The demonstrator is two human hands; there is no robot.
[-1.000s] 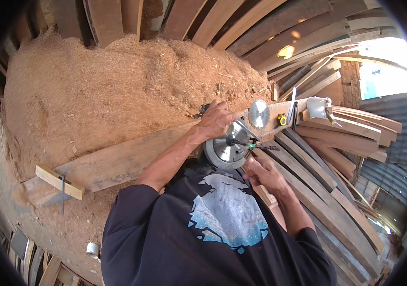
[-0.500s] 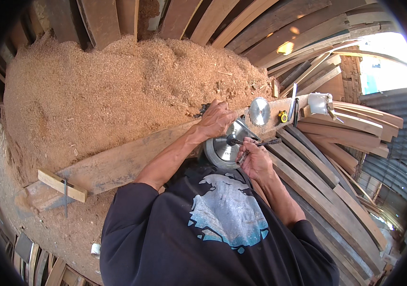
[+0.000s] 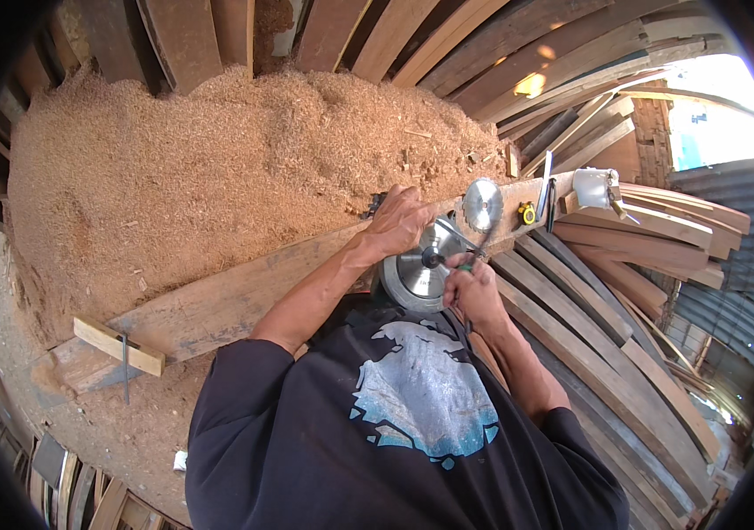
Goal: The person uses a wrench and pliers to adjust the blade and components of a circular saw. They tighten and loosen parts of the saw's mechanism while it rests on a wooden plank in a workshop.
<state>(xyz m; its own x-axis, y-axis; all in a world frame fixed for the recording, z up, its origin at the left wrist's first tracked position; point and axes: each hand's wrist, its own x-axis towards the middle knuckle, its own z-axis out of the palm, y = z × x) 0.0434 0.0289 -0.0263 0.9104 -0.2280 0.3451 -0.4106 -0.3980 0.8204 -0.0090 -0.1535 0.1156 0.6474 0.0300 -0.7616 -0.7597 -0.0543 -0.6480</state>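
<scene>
A circular saw [image 3: 421, 296] with a silvery round guard and blade stands in front of my body at the plank. My left hand [image 3: 402, 221] is closed over its far upper part, and what lies under the palm is hidden. My right hand [image 3: 472, 287] is wrapped round a dark wrench [image 3: 488, 243], blurred by motion, just right of the blade's centre bolt. Whether the wrench touches the bolt I cannot tell. A loose toothed saw blade [image 3: 482, 201] lies on the plank beyond my right hand.
The long wooden plank [image 3: 209, 296] runs from lower left to upper right beside heaped sawdust [image 3: 183, 177]. On its right part are a yellow tape measure [image 3: 527, 213] and a white container [image 3: 592, 186]. A wood block [image 3: 119, 345] lies at its left end. Stacked boards [image 3: 606, 344] fill the right.
My right hand has turned the wrench from lying sideways to pointing upward toward the loose blade. My left hand stays in about the same place.
</scene>
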